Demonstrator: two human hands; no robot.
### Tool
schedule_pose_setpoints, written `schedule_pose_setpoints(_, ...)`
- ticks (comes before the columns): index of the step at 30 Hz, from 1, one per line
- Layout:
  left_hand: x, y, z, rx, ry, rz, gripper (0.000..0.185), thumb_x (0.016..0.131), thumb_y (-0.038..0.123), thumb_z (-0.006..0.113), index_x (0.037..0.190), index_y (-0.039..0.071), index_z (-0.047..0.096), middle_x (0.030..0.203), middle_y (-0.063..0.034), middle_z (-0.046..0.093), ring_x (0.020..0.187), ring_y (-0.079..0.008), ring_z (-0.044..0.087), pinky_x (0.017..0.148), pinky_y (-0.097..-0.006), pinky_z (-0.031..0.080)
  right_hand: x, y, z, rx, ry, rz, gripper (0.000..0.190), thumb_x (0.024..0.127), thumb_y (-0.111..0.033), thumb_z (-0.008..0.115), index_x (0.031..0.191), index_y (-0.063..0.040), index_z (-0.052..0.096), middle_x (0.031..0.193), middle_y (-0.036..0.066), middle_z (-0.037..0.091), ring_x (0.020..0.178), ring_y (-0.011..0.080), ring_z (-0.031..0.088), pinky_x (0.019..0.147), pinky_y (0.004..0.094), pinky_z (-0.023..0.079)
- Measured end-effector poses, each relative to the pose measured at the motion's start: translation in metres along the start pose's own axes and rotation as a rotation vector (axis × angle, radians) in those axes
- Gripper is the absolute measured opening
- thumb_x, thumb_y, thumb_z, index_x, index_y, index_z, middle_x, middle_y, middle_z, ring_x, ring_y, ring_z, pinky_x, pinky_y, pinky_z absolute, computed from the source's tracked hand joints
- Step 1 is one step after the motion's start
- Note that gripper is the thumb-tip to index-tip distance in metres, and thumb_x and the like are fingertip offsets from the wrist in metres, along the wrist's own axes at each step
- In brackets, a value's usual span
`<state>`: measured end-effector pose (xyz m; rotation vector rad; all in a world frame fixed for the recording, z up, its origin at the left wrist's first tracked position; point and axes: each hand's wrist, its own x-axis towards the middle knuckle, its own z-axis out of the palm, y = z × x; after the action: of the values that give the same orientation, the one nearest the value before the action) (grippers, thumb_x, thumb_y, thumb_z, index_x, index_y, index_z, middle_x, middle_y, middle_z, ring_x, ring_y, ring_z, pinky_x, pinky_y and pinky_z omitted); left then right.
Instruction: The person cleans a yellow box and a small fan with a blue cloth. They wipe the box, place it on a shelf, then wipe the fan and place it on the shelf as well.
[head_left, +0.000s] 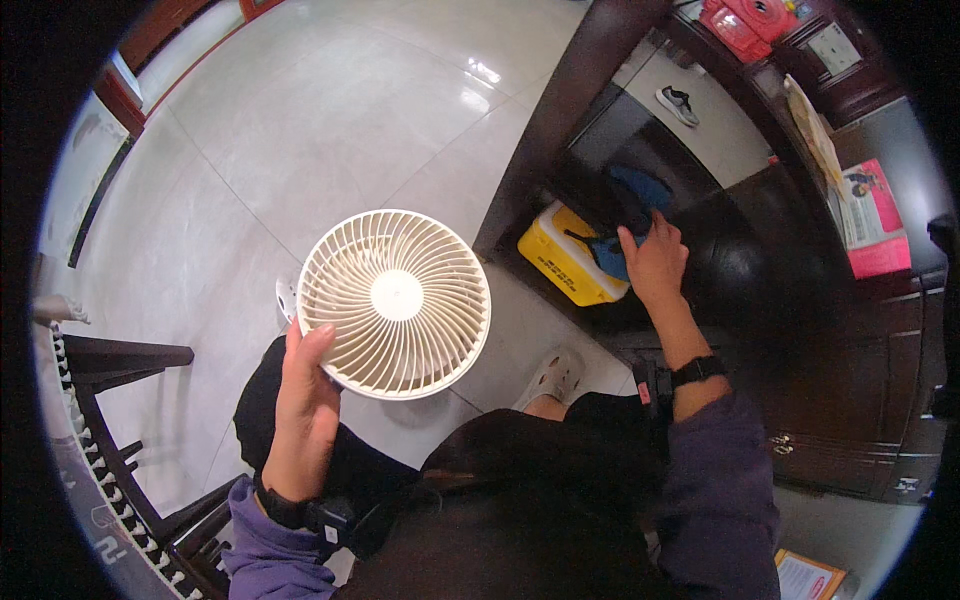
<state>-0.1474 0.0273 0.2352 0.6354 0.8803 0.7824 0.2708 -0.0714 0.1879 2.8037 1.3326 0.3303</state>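
Note:
My left hand (309, 405) holds a round white fan (396, 296) by the lower left of its rim, thumb on the curved grille. The fan faces up over the tiled floor. To the right, my right hand (656, 259) reaches into a dark wooden cabinet compartment, its thumb and forefinger at a dark blue item (611, 259) that may be a sandal or slipper. That item lies partly over a yellow container (574, 259) with a white rim and black writing. Another blue piece (641, 187) is just behind my fingers. Whether my fingers grip the blue item is unclear.
A dark cabinet post (540, 142) stands between the floor and the compartment. A grey sneaker (677, 105) is farther back. Pink-and-white packaging (876, 217) and a red object (739, 26) sit at the right. Dark wooden furniture legs (127, 360) are at the left. A light clog (556, 379) is below.

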Motion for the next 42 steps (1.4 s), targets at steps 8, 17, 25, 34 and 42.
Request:
schedule_pose_setpoints(8,-0.001,-0.004,-0.014,0.090,0.045,-0.124,0.057,0.088,0.040,0.057,0.135,0.010,0.043,0.129,-0.0060,0.055,0.116,-0.0184,0.054,0.098,-0.0428,0.041,-0.073,0.034,-0.016,0.091,0.078,0.049,0.051,0.080,-0.029,0.073,0.119,-0.003,0.056,0.122,0.014,0.056,0.107,0.0301,0.054,0.088,0.0392,0.047)
schedule_pose_setpoints(17,-0.001,-0.016,-0.020,0.001,-0.046,-0.322,0.063,0.087,0.047,0.054,0.137,0.012,0.039,0.131,-0.0097,0.053,0.117,-0.0276,0.052,0.096,-0.0536,0.041,-0.118,-0.125,-0.053,1.304,-0.066,0.107,0.049,0.085,-0.032,0.069,0.116,0.004,0.058,0.112,0.013,0.064,0.101,0.0250,0.060,0.091,0.0341,0.045)
schedule_pose_setpoints(25,0.014,-0.029,-0.020,-0.152,-0.162,-0.441,0.065,0.088,0.053,0.051,0.138,0.015,0.036,0.131,-0.0153,0.046,0.117,-0.0308,0.048,0.091,-0.0516,0.045,-0.073,-0.171,-0.064,1.273,0.069,0.091,0.047,0.090,-0.037,0.061,0.109,0.005,0.057,0.101,0.025,0.063,0.098,0.0374,0.061,0.087,0.0401,0.045)
schedule_pose_setpoints(34,0.021,-0.034,0.029,0.091,-0.099,-0.397,0.080,0.081,0.052,0.063,0.143,0.018,0.023,0.139,-0.0163,0.033,0.124,-0.0348,0.040,0.095,-0.0564,0.041,-0.122,-0.062,-0.077,0.606,-0.707,-0.840,0.039,0.084,-0.034,0.065,0.108,-0.003,0.059,0.100,0.016,0.060,0.097,0.0318,0.059,0.084,0.0405,0.048)
schedule_pose_setpoints(42,0.048,-0.036,0.149,0.249,-0.390,-0.297,0.064,0.086,0.050,0.057,0.138,0.019,0.037,0.135,-0.0094,0.046,0.120,-0.0245,0.048,0.096,-0.0475,0.040,-0.118,0.010,-0.039,0.387,-0.695,-0.544,0.041,0.081,-0.041,0.064,0.098,-0.004,0.062,0.097,0.018,0.063,0.093,0.0355,0.061,0.079,0.0457,0.050)
